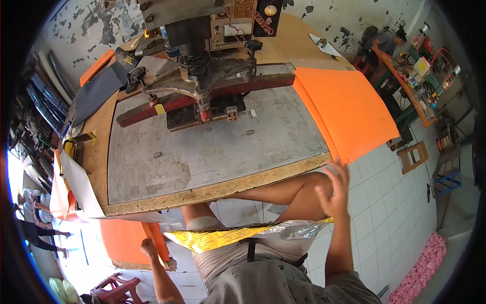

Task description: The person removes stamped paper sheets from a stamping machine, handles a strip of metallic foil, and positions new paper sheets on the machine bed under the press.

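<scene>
My left hand (148, 247) is closed, low on the left, against a stack of orange sheets (121, 238) beside my leg. Whether its fingers grip a sheet edge is hidden. My right hand (334, 191) is raised with fingers apart, holding nothing, just below the near corner of another orange sheet pile (349, 114) on the table's right side. Across my lap lies a gold and silver foil sheet (223, 238) with printed text. In front of me a heavy press (195, 76) stands over a worn grey plate (217, 157).
A wooden table edge (217, 191) runs close above my legs. Dark sheets (98, 101) and a white sheet (81, 187) lie on the left. A red stool (117, 289) stands at lower left. A person (387, 43) sits at a bench far right; pink bundles (417, 268) lie on the floor.
</scene>
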Demonstrator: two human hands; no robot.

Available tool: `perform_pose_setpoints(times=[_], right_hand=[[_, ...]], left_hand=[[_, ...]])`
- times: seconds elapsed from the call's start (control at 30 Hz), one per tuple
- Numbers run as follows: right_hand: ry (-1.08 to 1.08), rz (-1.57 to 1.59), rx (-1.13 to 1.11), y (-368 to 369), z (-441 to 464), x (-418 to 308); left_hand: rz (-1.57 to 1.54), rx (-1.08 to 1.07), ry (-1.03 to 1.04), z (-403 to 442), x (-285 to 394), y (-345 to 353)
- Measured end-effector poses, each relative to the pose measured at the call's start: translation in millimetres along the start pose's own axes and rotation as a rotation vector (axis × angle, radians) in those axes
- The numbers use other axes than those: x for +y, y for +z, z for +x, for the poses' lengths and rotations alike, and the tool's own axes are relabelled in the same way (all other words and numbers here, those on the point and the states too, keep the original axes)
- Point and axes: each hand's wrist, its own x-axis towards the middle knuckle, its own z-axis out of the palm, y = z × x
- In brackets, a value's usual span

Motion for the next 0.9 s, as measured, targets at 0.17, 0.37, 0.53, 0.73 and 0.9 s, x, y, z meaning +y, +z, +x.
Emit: perform_pose_setpoints(times=[0.17,0.37,0.53,0.73,0.9], right_hand=[[-0.110,0.204,-0.083,30,-7,-49],[-0.237,0.466,-0.214,62,-2,-103],[-0.438,0.670,-0.378,95,-7,-154],[-0.615,0.910,-0.500,131,-13,-219],[-0.750,0.950,-0.778,185,-55,-267]], left_hand=[[-0.944,-0.218,-0.425,7,-12,-25],[-1.033,-0.251,-0.409,3,-51,-79],[-0.541,0.297,-0.281,9,-62,-124],[-0.719,0.104,-0.198,38,-93,-124],[-1.327,-0.199,-0.454,25,-65,-106]])
